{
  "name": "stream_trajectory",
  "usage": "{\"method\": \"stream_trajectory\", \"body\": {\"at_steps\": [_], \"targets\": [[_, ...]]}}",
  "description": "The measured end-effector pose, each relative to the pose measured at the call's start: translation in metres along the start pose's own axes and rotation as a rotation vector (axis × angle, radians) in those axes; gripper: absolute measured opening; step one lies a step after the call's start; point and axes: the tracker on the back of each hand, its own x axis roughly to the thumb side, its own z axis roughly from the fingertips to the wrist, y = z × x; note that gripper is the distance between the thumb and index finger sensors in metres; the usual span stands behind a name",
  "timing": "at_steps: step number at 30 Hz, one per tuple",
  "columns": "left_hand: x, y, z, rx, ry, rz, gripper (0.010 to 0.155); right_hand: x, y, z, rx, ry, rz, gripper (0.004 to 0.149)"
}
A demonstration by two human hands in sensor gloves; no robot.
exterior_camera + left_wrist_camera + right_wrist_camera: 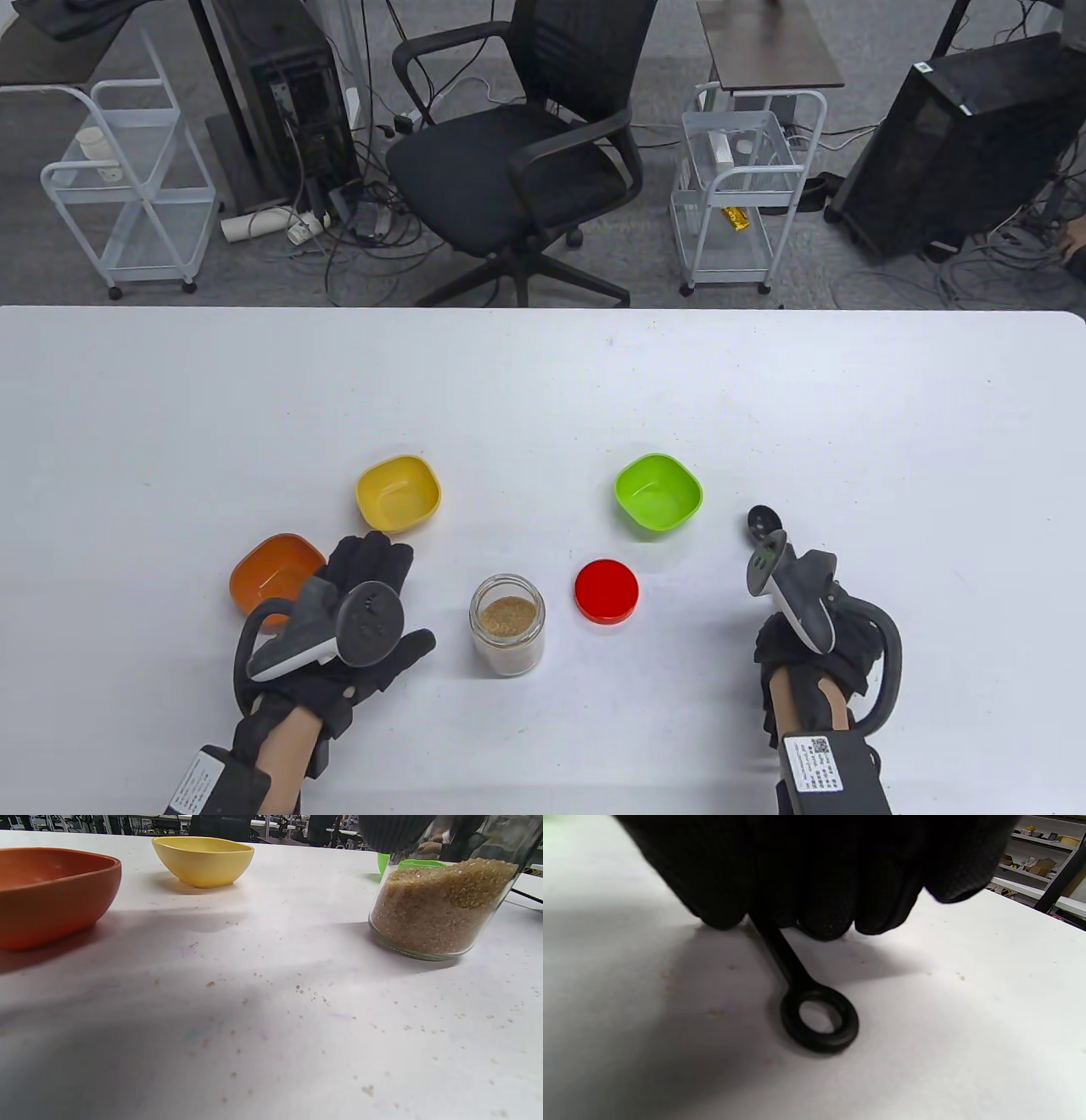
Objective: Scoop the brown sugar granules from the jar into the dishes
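Note:
An open glass jar [507,624] of brown sugar stands at the table's front middle; it also shows in the left wrist view [441,906]. Its red lid [606,591] lies to its right. A yellow dish [398,492], an orange dish [273,576] and a green dish [658,494] stand around it. My left hand [373,611] lies open and empty, left of the jar and beside the orange dish. My right hand [797,632] grips the handle of a black spoon [762,519]. In the right wrist view its fingers [818,899] curl around the handle, and the spoon's ring end [819,1018] rests on the table.
Sugar grains are scattered on the white table [271,1005] between the jar and the orange dish [46,891]. The yellow dish [203,859] stands behind them. Beyond the table's far edge are an office chair [526,144] and two wire carts.

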Motion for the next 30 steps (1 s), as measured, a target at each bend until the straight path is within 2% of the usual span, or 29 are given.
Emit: {"method": "stream_trajectory", "body": {"at_steps": [5, 11, 15, 23, 30], "targets": [[0.0, 0.0, 0.0, 0.001, -0.002, 0.004, 0.096, -0.009, 0.001, -0.002, -0.027, 0.008, -0.096, 0.042], [0.0, 0.0, -0.001, 0.003, -0.001, -0.001, 0.096, -0.023, -0.022, 0.011, -0.164, -0.02, -0.279, 0.039], [0.0, 0.0, 0.0, 0.012, -0.002, 0.001, 0.096, -0.019, -0.04, 0.027, -0.27, -0.113, -0.399, 0.039], [-0.001, -0.001, 0.0, 0.001, 0.001, 0.009, 0.096, 0.005, -0.064, 0.061, -0.317, -0.368, -0.665, 0.04], [-0.001, -0.001, 0.001, 0.006, 0.0, 0.007, 0.096, 0.024, -0.083, 0.1, -0.433, -0.551, -0.804, 0.04]]}}
